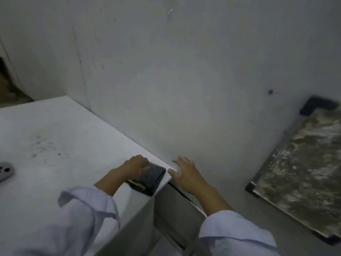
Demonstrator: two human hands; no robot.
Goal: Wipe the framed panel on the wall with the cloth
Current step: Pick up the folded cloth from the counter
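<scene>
- A small grey device (5,170) with dark round spots lies at the far left edge of the white tabletop (60,137), partly cut off
- Dark specks mark the tabletop left of centre
- The left hand (133,168), in a pale sleeve (86,215), lies palm-down with fingers together on a dark flat object (150,179) at the table's right corner; whether this is the cloth cannot be told
- The right hand (185,172) hovers just beyond that corner near the grey wall (166,71), fingers spread and holding nothing
- The framed panel (302,167), black-cornered with a mottled surface, leans tilted against the wall at far right
</scene>
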